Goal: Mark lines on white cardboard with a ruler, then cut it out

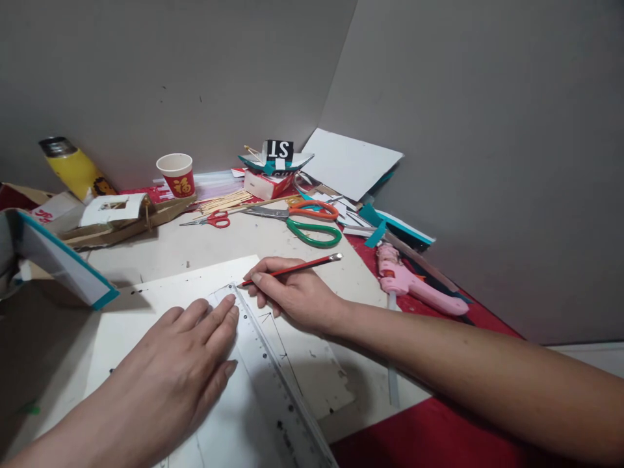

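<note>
A clear ruler (268, 361) lies slantwise over white paper (234, 406) on a larger pale board (151, 305). My left hand (182, 357) rests flat on the ruler and paper, its fingers spread and pointing toward the ruler's far end. Pinched in my right hand (295, 292) is a red and black pencil (312, 262), its tip at the far end of the ruler's edge. Drawn dark lines show on the board to the right of the ruler.
Orange-and-green scissors (314, 237), small red scissors (218, 220), wooden sticks (227, 201) and a paper cup (175, 175) lie or stand beyond my hands. A pink glue gun (422, 289) is right, a yellow bottle (78, 170) back left, a teal-edged board (68, 260) left.
</note>
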### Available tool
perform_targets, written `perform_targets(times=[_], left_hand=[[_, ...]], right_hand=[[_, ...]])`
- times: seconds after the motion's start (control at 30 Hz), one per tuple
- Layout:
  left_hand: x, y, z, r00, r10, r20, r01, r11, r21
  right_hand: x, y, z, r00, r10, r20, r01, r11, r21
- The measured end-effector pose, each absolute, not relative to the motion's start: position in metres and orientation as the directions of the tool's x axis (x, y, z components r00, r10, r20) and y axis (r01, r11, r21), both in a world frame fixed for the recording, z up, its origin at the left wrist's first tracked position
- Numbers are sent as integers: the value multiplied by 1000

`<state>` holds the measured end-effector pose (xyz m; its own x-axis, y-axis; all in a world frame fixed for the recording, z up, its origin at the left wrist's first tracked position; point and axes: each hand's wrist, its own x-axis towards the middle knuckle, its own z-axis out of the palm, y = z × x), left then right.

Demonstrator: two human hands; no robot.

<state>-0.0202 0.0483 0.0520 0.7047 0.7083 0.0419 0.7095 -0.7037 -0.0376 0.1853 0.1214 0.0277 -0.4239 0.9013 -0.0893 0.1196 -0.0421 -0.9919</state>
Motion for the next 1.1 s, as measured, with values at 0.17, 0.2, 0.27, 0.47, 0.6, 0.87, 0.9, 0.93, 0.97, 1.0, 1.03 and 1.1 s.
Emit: perform_targets(times=[0.17,0.2,0.27,0.47,0.6,0.87,0.9,0.93,0.97,1.0,1.03,1.1], left_hand=[[-22,48,53,699,714,38,715,-699,-27],[-22,48,53,698,715,37,716,-698,-24],[-21,48,54,697,716,29,717,-697,-21],[-21,49,54,701,712,27,713,-701,-21],[-22,49,53,693,721,2,721,-693,-12],[-23,50,53,693,721,11,721,-693,-3],[-23,50,53,694,720,12,720,-694,-2],[-23,49,52,694,720,15,720,-694,1],[-24,49,52,695,719,13,719,-695,5],[-24,49,52,694,720,10,720,-694,11],[-24,49,52,691,723,8,722,-691,15],[-23,49,53,681,732,-1,732,-681,18]], right_hand=[[186,120,27,-432,898,-83,142,-24,-990],[186,120,27,-434,897,-87,153,-22,-988],[187,121,28,-436,895,-89,172,-14,-985],[187,120,29,-427,901,-78,197,9,-980],[189,119,30,-415,907,-76,187,3,-982],[190,120,26,-455,890,-23,205,79,-976],[190,120,27,-460,888,-17,201,85,-976],[190,120,27,-461,887,-13,201,91,-975],[190,120,28,-457,890,-10,206,95,-974],[190,120,29,-450,893,-7,212,99,-972],[190,120,29,-446,895,-6,221,103,-970],[191,119,30,-442,897,-12,230,101,-968]])
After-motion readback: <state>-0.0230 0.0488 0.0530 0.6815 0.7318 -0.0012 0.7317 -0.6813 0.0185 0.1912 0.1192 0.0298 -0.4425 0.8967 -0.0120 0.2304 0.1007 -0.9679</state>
